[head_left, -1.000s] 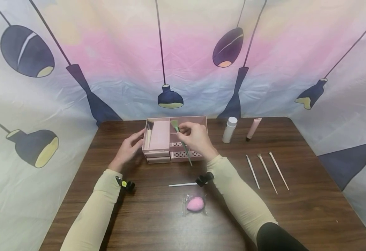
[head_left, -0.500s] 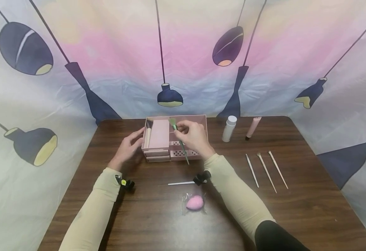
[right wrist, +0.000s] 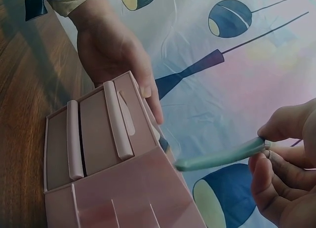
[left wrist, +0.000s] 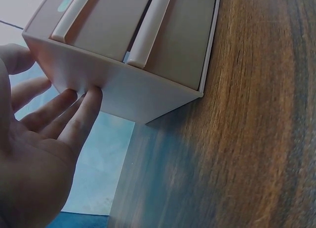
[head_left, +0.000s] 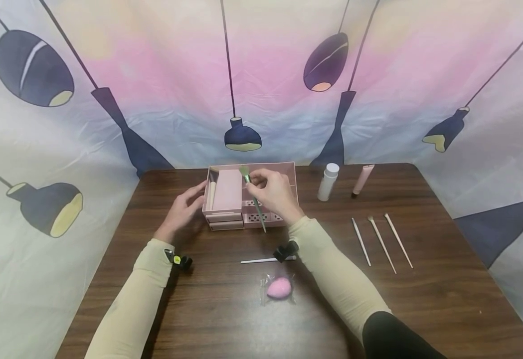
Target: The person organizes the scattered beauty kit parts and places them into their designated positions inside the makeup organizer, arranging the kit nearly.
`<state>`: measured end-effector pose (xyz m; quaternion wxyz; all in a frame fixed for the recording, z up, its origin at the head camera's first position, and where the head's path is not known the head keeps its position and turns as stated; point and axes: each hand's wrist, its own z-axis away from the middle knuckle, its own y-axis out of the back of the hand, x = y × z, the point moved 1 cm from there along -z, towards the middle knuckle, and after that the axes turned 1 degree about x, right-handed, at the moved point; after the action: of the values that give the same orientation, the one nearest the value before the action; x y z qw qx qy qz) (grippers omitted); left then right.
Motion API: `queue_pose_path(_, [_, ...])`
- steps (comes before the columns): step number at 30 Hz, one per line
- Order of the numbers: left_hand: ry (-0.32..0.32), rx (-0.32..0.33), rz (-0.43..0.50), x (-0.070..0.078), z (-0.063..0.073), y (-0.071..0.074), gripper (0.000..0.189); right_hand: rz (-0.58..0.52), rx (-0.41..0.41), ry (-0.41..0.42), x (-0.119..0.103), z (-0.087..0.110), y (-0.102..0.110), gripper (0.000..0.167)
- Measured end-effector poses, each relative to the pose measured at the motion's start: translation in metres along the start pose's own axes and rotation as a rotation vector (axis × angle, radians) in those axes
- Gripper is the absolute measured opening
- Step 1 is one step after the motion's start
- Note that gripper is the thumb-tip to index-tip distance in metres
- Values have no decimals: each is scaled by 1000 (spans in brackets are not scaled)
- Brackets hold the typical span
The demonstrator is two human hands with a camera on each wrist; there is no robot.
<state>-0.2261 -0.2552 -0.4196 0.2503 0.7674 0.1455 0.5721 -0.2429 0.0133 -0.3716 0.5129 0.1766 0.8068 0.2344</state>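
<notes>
A pink makeup organizer [head_left: 227, 192] with two small drawers on its left stands near the back of the table. My left hand [head_left: 181, 207] touches its left side, and the left wrist view shows fairly straight fingers [left wrist: 81, 119] against that wall. Over the organizer's right half, my right hand [head_left: 275, 192] pinches a green makeup brush [head_left: 259, 214] between thumb and fingers. The bristles point up and away, and the handle slants down past the front compartments. In the right wrist view the green handle [right wrist: 219, 158] reaches towards the organizer. Another makeup brush [head_left: 212, 192] lies in its top-left slot.
A white bottle [head_left: 327, 183] and a pink tube [head_left: 362, 181] stand right of the organizer. Three slim brushes, including a pale one [head_left: 398, 242], lie on the right. Nearer me are a white stick [head_left: 261, 260] and a wrapped pink makeup sponge [head_left: 279, 288]. A printed cloth [head_left: 180, 85] hangs behind.
My right hand has shifted slightly left with the green brush, whose handle now stands a little steeper. My left hand keeps its place at the organizer's side.
</notes>
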Motion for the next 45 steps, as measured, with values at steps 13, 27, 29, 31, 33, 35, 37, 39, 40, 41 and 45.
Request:
queue_pose_path(13, [7, -4, 13, 1, 0, -1, 49, 4, -4, -15, -9, -7, -5, 18])
queue_pose_path(27, [-12, 9, 16, 0, 1, -1, 48, -48, 4, -37, -10, -13, -10, 19])
queue_pose_path(29, [-17, 16, 11, 1, 1, -1, 47, -52, 3, -40, -10, -14, -11, 20])
queue_pose_path(31, [-20, 21, 6, 2, 1, -2, 47, -52, 2, -43, -10, -14, -11, 21])
queue_pose_path(33, [-18, 20, 4, 2, 2, -2, 47, -49, 5, -39, -11, -15, -11, 22])
queue_pose_path(35, [-12, 19, 1, 2, 2, -1, 47, -47, 10, -32, -12, -16, -10, 22])
queue_pose_path(37, [-4, 15, -1, 2, 2, -2, 47, -50, 17, -22, -12, -17, -10, 22])
queue_pose_path(39, [1, 11, 1, 2, 2, -2, 47, -55, 21, -11, -13, -17, -10, 22])
queue_pose_path(40, [2, 10, 4, 2, 2, -2, 48, -59, 22, -7, -13, -18, -10, 22])
queue_pose_path(41, [2, 8, 6, 2, 2, -2, 48, -61, 23, -3, -13, -18, -10, 22])
queue_pose_path(45, [-9, 9, 10, 2, 1, -1, 48, -66, 24, 2, -15, -19, -11, 23])
